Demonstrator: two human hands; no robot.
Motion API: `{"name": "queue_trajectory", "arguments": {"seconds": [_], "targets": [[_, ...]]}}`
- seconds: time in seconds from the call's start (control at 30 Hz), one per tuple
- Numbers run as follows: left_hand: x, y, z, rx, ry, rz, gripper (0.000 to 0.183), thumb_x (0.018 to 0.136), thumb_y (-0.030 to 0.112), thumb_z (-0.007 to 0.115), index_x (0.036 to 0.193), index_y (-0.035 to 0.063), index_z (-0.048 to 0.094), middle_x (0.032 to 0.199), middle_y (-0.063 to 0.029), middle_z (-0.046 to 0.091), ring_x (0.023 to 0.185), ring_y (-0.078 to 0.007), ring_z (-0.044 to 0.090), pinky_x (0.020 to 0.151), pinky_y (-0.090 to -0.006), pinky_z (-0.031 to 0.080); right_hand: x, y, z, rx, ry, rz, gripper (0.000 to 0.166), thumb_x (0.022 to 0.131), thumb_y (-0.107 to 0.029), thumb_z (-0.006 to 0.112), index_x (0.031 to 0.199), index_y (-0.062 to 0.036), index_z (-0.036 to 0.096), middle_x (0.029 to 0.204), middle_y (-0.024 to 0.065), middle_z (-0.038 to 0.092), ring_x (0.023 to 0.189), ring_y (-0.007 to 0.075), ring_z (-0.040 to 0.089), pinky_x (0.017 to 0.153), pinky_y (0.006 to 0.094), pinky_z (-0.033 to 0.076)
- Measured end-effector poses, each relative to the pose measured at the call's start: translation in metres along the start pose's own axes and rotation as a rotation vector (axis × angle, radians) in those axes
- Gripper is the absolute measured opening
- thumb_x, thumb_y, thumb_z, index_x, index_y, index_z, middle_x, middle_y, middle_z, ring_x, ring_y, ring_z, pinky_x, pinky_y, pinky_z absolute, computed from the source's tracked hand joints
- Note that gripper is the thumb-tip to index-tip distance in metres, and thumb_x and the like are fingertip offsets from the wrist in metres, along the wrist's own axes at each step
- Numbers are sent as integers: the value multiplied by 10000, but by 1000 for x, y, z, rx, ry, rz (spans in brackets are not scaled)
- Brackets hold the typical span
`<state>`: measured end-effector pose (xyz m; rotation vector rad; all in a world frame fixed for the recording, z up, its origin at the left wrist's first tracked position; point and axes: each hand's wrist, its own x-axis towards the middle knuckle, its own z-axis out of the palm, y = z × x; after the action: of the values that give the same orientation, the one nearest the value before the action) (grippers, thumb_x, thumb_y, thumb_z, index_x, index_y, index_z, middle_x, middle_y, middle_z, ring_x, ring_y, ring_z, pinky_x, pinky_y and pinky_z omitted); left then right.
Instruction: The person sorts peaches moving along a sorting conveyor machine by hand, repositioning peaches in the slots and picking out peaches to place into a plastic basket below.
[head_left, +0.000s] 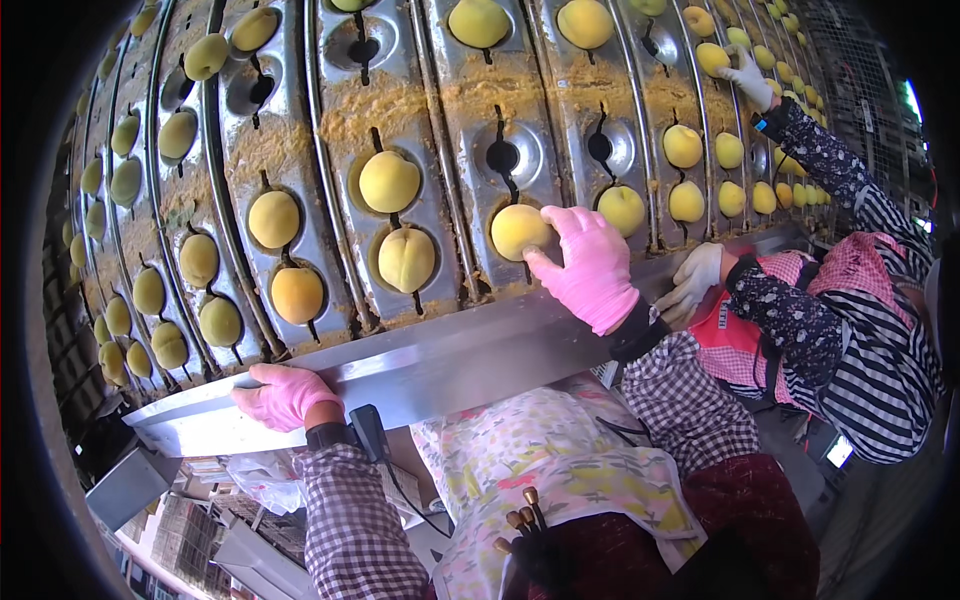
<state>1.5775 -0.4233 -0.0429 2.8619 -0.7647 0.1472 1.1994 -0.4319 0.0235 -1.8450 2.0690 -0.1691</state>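
Observation:
My right hand (589, 262), in a pink glove, has its thumb and fingers around the right side of a yellow peach-like fruit (520, 232). That fruit sits in the lower cup of a metal plate, just under a bare cup (504, 155). My left hand (285, 395), also pink-gloved, rests over the edge of the steel ledge (450, 367) with nothing seen in it; its fingertips are partly hidden. Left of my right hand, two fruits (406, 260) (389, 182) fill a pair of cups. Another fruit (621, 211) lies just beyond my right fingers.
At the right a co-worker in a striped top (885, 360) has one white-gloved hand (748, 79) at a fruit and the other (694, 281) by the ledge. Orange pulp (495, 97) coats the plates between cup rows. A grey box (131, 487) stands below the ledge's left end.

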Motion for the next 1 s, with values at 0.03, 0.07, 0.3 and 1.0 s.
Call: {"name": "queue_trajectory", "arguments": {"seconds": [0.03,0.07,0.3,1.0], "targets": [[3,0,0,2,5,1,649,991,446,430,1420,-40,456,1394,-262,530,1276,-416,507,1077,-467,385,2,-6,-5,-1,-1,-1,471,766,-283,765,1163,-75,620,1077,120,641,1000,332,604,819,454,509],[8,0,-2,-5,-5,-13,649,990,446,431,1421,-38,456,1393,-264,530,1273,-416,510,1075,-471,387,4,-13,-10,-40,-32,40,498,759,-279,773,1187,-78,619,1080,127,646,1016,334,604,859,448,499],[57,-12,-3,-16,-36,-17,644,995,433,413,1403,-62,467,1386,-286,527,1260,-434,515,1070,-468,392,16,-101,1,23,23,-175,567,744,-279,789,1230,-57,599,1215,137,619,1086,340,591,938,444,472],[111,-37,7,-53,-13,21,644,997,429,438,1379,-87,482,1366,-301,537,1257,-441,512,1079,-457,386,99,-135,42,-127,145,-351,535,735,-304,788,1201,-106,613,1342,114,552,1227,315,529,997,461,451]]}}
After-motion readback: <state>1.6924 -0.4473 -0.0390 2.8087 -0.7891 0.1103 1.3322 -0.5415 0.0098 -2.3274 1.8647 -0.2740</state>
